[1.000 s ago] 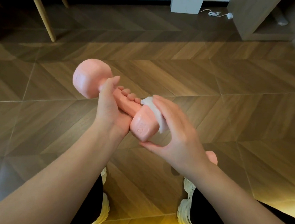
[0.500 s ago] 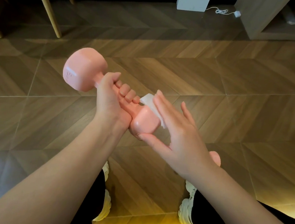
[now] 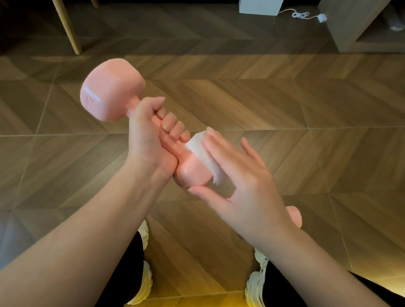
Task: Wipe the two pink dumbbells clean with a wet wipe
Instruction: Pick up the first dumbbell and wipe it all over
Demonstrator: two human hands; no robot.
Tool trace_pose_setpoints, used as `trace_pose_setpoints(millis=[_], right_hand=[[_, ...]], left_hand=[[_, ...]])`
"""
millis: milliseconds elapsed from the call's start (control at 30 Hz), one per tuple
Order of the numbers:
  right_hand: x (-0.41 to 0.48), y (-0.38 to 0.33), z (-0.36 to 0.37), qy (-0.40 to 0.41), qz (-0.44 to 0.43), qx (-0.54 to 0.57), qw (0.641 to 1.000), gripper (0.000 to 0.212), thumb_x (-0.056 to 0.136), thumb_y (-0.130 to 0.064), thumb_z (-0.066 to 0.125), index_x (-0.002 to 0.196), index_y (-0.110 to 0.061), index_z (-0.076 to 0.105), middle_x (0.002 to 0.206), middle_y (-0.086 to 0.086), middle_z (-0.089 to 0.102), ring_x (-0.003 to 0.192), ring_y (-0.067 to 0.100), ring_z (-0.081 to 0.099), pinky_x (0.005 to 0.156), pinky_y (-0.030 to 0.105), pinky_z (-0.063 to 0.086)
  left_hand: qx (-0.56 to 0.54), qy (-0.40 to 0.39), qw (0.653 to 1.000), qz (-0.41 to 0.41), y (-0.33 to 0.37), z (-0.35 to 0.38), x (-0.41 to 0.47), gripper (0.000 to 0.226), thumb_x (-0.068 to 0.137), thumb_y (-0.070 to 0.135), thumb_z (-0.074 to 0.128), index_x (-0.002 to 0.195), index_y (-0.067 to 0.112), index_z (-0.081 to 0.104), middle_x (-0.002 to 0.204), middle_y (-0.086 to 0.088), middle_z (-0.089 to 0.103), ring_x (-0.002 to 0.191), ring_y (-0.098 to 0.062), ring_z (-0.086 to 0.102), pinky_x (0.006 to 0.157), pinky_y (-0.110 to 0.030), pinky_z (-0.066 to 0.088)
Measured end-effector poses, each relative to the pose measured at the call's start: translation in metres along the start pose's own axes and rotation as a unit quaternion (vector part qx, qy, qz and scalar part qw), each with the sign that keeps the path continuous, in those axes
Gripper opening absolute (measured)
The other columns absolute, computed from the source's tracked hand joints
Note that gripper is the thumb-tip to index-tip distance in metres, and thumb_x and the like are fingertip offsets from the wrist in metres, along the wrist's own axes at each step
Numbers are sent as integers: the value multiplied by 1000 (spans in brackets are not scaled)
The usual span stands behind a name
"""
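Straightened now, the fingers (image 3: 221, 147) of the right hand (image 3: 249, 191) press the wet wipe (image 3: 204, 151) flat on the held dumbbell (image 3: 112, 90); the left hand (image 3: 147, 134) grips its handle. The second dumbbell (image 3: 294, 215) probably remains unwiped.

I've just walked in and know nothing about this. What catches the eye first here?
A pink dumbbell is held up in the middle of the view, with the left hand gripping its handle. The right hand presses a white wet wipe against the dumbbell's near end with straight fingers. A second dumbbell peeks out from behind the right wrist, low over the wooden floor.
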State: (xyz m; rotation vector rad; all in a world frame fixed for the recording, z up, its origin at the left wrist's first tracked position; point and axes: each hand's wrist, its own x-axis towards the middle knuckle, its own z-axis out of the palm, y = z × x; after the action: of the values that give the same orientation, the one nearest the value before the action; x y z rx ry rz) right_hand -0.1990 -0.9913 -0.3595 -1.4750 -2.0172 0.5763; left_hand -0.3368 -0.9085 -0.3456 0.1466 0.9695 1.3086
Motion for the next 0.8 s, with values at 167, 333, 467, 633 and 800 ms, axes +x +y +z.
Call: trace_pose_setpoints(millis=[167, 333, 467, 633, 800], right_hand=[[6, 5, -4, -63, 60, 26, 996, 90, 86, -56, 64, 156, -23, 18, 159, -13, 27, 129, -28, 4, 123, 33, 6], [1, 1, 4, 22, 2, 43, 999, 77, 81, -40, 76, 146, -16, 43, 152, -3, 44, 142, 4, 35, 119, 40, 28], [11, 2, -7, -79, 95, 82, 989, 89, 71, -49, 82, 147, -38, 37, 148, -19, 43, 133, -5, 37, 111, 25, 34], [7, 3, -7, -81, 141, 205, 965, 85, 68, -39, 88, 139, -45, 42, 137, -20, 51, 125, -3, 47, 104, 19, 39], [4, 0, -5, 12, 99, 141, 985, 72, 67, -36, 89, 125, -49, 48, 120, -37, 49, 114, -22, 42, 93, -1, 29]], left_hand=[[-18, 8, 1000, 8, 3, -2, 2, 36, 91, 18, 47, 59, 20, 31, 49, 5, 22, 44, -13, 22, 47, -26, 28], [-25, -9, 1000, 11, 6, -2, 0, 37, 91, 17, 45, 57, 21, 31, 48, 5, 22, 43, -13, 21, 45, -24, 27], [19, -49, 998, 25, 5, 1, -2, 35, 91, 14, 42, 58, 19, 29, 45, 3, 23, 42, -14, 21, 45, -24, 27], [18, -112, 993, 25, -1, 4, -7, 34, 91, 14, 39, 59, 18, 28, 43, 3, 24, 39, -13, 21, 43, -24, 25], [27, -73, 996, 36, -3, 4, -5, 29, 92, 23, 54, 66, 18, 41, 59, 1, 40, 53, -13, 39, 55, -27, 39]])
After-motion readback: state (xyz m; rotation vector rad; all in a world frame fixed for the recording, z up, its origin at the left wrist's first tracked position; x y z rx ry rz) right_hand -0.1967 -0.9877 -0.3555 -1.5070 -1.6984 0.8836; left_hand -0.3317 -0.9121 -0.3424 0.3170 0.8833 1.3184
